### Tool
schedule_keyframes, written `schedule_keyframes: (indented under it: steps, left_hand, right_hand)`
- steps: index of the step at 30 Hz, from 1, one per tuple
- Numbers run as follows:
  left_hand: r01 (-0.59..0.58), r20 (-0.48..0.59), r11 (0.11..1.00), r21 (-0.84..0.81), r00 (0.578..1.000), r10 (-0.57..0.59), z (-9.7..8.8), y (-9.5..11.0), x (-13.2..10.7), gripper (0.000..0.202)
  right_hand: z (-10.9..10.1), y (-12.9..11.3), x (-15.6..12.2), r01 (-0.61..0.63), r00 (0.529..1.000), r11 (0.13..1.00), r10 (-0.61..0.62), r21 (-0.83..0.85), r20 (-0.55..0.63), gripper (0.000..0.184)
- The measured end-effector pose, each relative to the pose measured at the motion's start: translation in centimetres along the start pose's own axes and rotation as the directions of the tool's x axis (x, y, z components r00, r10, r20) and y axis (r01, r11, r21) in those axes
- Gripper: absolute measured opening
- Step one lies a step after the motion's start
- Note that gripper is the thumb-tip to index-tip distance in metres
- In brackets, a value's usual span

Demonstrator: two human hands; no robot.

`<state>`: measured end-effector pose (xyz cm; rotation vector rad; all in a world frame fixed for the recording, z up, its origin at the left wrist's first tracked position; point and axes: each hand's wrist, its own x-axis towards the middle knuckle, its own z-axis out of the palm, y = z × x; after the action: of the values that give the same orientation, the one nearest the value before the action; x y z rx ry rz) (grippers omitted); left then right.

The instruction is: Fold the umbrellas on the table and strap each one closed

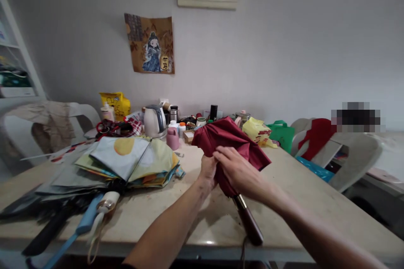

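A dark red folding umbrella is held above the table, its canopy loose and bunched, its brown handle pointing toward me. My left hand is closed around the folded cloth near the shaft. My right hand lies over the canopy just beside it, fingers curled onto the red fabric.
Several other folded umbrellas lie piled on the beige table at the left, handles toward the front edge. A kettle, pink cup, jars and bags crowd the back. Plastic chairs stand at both sides.
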<state>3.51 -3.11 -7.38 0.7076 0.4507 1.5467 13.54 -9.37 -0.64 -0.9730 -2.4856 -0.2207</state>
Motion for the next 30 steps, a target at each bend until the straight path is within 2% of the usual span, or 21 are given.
schedule_keyframes:
  steps: [4,7,10,11,12,14,15,16,17,19,20,21,24,27,30]
  left_hand:
    - [-0.014,0.000,0.996,-0.087,1.000,0.014,0.5,1.1,-0.5,0.063]
    - [0.016,0.003,0.992,-0.126,1.000,-0.015,0.1,2.2,-0.3,0.063]
    - [0.045,-0.007,0.990,-0.134,0.999,-0.046,-0.3,3.0,-0.1,0.057]
    - [0.044,-0.010,0.990,-0.135,0.999,-0.046,-0.3,3.1,-0.1,0.056]
    - [0.038,-0.012,0.990,-0.134,0.999,-0.040,-0.2,3.2,-0.2,0.055]
    - [0.030,0.005,0.991,-0.132,1.000,-0.030,0.1,3.0,-0.4,0.054]
    - [0.034,0.026,0.992,-0.124,0.999,-0.031,0.3,2.9,-0.6,0.053]
    - [0.043,0.052,0.993,-0.111,0.998,-0.037,0.5,2.7,-0.9,0.052]
    - [0.055,0.082,0.994,-0.096,0.996,-0.047,0.8,2.5,-1.2,0.051]
    - [0.079,0.147,0.994,-0.071,0.987,-0.068,1.1,2.1,-1.9,0.053]
    - [0.087,0.174,0.994,-0.062,0.982,-0.075,1.3,2.0,-2.3,0.054]
    - [0.095,0.199,0.994,-0.055,0.977,-0.083,1.4,1.9,-2.7,0.057]
    - [0.141,0.269,0.990,-0.030,0.955,-0.128,1.5,2.0,-3.7,0.059]
    - [0.204,0.329,0.979,0.000,0.925,-0.193,1.4,2.4,-4.2,0.058]
    - [0.219,0.354,0.975,0.032,0.910,-0.216,1.4,2.8,-4.2,0.062]
  right_hand:
    - [-1.0,5.0,3.1,-0.098,0.992,0.980,0.110,-0.173,0.065,0.046]
    - [-2.5,8.1,2.7,-0.260,0.941,0.935,0.301,-0.242,0.154,0.046]
    - [-4.2,9.7,0.9,-0.279,0.899,0.931,0.339,-0.234,0.277,0.040]
    - [-4.7,9.5,0.3,-0.291,0.908,0.926,0.347,-0.242,0.236,0.035]
    - [-5.1,9.0,-0.2,-0.309,0.925,0.917,0.352,-0.253,0.146,0.031]
    - [-5.6,7.0,-0.8,-0.343,0.938,0.898,0.315,-0.276,-0.141,0.031]
    - [-5.6,5.7,-0.8,-0.302,0.936,0.913,0.230,-0.275,-0.267,0.033]
    - [-5.6,4.3,-0.6,-0.225,0.931,0.934,0.123,-0.277,-0.343,0.036]
    - [-5.4,3.2,-0.1,-0.189,0.919,0.939,0.067,-0.286,-0.388,0.043]
    - [-4.8,2.2,1.4,-0.224,0.892,0.929,0.074,-0.294,-0.447,0.065]
    - [-4.4,2.3,2.3,-0.278,0.875,0.927,0.136,-0.252,-0.464,0.068]
    - [-3.9,2.9,3.3,-0.338,0.857,0.923,0.221,-0.183,-0.466,0.065]
    - [-2.6,6.3,5.6,-0.452,0.826,0.890,0.443,0.061,-0.349,0.035]
    - [-2.2,9.8,6.7,-0.494,0.808,0.849,0.528,0.188,-0.262,0.025]
    - [-3.6,11.4,6.8,-0.524,0.761,0.822,0.570,0.225,-0.311,0.023]
